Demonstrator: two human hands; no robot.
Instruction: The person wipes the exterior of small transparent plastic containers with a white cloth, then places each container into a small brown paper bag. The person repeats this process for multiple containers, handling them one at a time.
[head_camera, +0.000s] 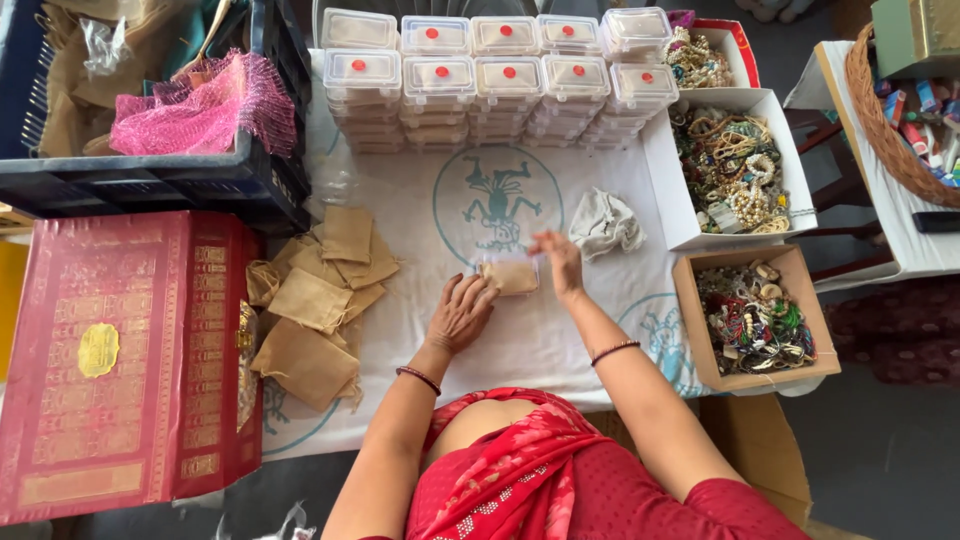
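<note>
Worktop (560, 350) under white printed cloth. Red ornate box (120, 360) at 9 o'clock. Dark crate (150, 180) at 10. Stacked clear lidded containers (500, 85) at 12. 2 boxes of beaded jewellery (735, 170) at 2 to 3. Burlap pouches (315, 300) left of centre. Left hand (460, 312) flat, fingers spread, pressing small clear box (510, 276) at centre. Right hand (560, 258) blurred, seemingly pinching box's far edge.

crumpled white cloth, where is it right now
In the head view, the crumpled white cloth lies on the white printed table cover, just right of the round teal emblem and left of the white box of jewellery.
</note>
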